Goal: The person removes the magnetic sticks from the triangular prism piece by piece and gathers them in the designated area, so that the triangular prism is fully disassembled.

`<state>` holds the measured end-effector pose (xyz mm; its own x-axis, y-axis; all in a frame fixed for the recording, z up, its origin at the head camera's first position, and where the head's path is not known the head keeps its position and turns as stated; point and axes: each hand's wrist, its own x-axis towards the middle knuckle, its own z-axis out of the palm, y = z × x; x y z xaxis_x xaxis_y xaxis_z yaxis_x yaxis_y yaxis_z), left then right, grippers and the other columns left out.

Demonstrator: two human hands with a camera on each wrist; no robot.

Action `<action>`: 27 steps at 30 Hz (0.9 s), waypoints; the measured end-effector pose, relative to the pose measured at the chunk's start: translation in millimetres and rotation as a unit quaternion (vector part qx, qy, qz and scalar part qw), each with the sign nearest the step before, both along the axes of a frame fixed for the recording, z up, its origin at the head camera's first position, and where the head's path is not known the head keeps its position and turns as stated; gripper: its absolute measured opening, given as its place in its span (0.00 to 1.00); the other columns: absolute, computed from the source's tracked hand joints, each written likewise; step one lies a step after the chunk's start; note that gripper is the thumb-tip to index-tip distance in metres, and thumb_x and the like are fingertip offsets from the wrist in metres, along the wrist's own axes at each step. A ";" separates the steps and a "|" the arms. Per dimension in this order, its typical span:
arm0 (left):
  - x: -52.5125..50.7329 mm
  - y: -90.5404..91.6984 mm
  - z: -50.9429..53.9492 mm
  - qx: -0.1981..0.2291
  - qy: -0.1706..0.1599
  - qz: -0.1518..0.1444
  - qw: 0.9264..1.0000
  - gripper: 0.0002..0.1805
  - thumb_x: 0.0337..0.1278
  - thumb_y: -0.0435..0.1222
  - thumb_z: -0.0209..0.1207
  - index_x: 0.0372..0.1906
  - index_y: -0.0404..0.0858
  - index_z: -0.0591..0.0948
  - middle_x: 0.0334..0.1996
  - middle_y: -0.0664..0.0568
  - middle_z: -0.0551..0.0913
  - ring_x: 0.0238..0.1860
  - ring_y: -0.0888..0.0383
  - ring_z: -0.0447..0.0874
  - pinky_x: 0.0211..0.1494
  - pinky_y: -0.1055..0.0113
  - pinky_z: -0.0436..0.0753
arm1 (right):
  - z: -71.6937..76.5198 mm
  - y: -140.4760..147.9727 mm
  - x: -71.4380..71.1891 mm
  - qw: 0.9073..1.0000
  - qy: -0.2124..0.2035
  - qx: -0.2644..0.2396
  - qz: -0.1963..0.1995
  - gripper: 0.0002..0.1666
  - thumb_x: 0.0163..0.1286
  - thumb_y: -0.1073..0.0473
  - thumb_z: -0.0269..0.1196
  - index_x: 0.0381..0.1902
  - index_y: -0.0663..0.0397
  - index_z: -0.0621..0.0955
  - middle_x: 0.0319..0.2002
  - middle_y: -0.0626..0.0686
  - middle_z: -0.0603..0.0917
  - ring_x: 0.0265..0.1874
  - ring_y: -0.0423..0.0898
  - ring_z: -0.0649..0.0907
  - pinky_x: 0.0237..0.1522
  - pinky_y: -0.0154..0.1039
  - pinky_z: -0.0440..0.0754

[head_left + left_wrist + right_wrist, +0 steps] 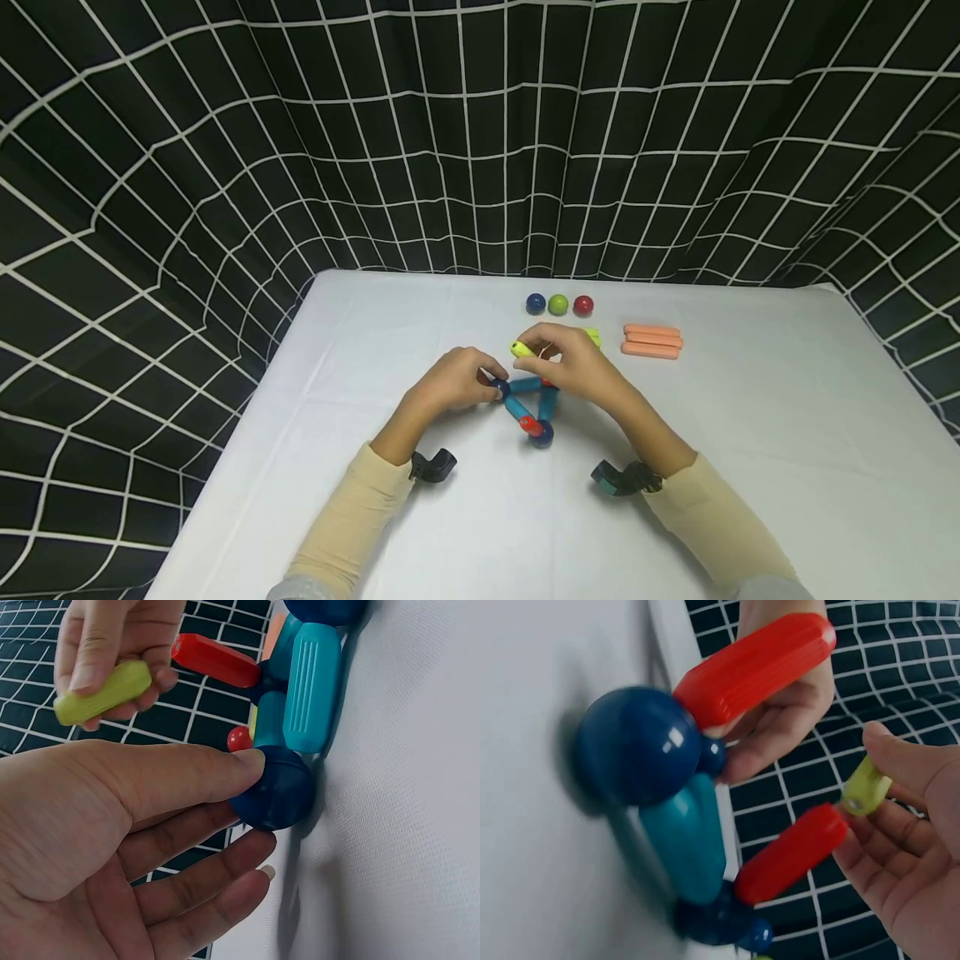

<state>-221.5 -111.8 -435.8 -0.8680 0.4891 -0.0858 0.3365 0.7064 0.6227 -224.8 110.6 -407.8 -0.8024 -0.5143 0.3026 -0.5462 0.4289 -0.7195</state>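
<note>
On the white tablecloth lies a triangle of dark blue balls joined by teal rods [519, 408]. One red rod [757, 667] stands up from the front ball [639, 746], and a second red rod [793, 853] rises from another corner. My left hand [455, 379] pinches the left corner ball [274, 796] between its thumb and fingers. Above the triangle, my right hand [566, 358] holds a yellow-green rod [522, 349] between thumb and fingers. In the head view that hand partly covers the far right corner.
Farther back sit a blue ball [536, 303], a green ball [558, 304] and a red ball [583, 306] in a row. Orange rods [651, 342] lie side by side at the right. Another yellow-green piece [593, 337] shows partly behind my right hand. A black grid curtain [480, 167] hangs behind the table.
</note>
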 end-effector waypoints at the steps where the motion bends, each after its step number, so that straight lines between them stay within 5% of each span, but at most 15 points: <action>1: -0.2 0.1 0.2 -0.001 0.001 0.001 1.000 0.13 0.53 0.32 0.72 0.46 0.41 0.89 0.41 0.55 0.89 0.36 0.65 0.85 0.38 0.69 0.81 | -0.9 2.5 -0.3 1.000 0.007 0.003 -0.002 0.13 0.62 0.61 0.74 0.44 0.55 0.86 0.36 0.45 0.85 0.36 0.43 0.82 0.42 0.45 0.84; 9: 1.0 -0.1 1.5 0.011 -0.014 0.007 1.000 0.12 0.54 0.32 0.72 0.45 0.40 0.89 0.39 0.55 0.89 0.33 0.66 0.84 0.34 0.70 0.81 | -5.5 25.8 -2.9 0.996 0.051 0.052 -0.048 0.15 0.62 0.58 0.74 0.46 0.52 0.88 0.32 0.43 0.82 0.31 0.42 0.77 0.32 0.38 0.79; 27: 0.6 -0.4 -1.1 0.010 -0.010 0.011 1.000 0.12 0.54 0.32 0.71 0.46 0.41 0.89 0.40 0.56 0.88 0.35 0.65 0.84 0.38 0.69 0.80 | -27.4 60.7 -16.2 0.967 -0.010 0.235 -0.094 0.14 0.58 0.68 0.74 0.43 0.63 0.87 0.36 0.54 0.84 0.34 0.49 0.77 0.41 0.47 0.78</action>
<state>-220.9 -112.2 -436.9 -0.8772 0.4710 -0.0933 0.3084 0.7015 0.6425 -241.0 171.2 -435.2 -0.8985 -0.4356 0.0538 -0.4143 0.8013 -0.4315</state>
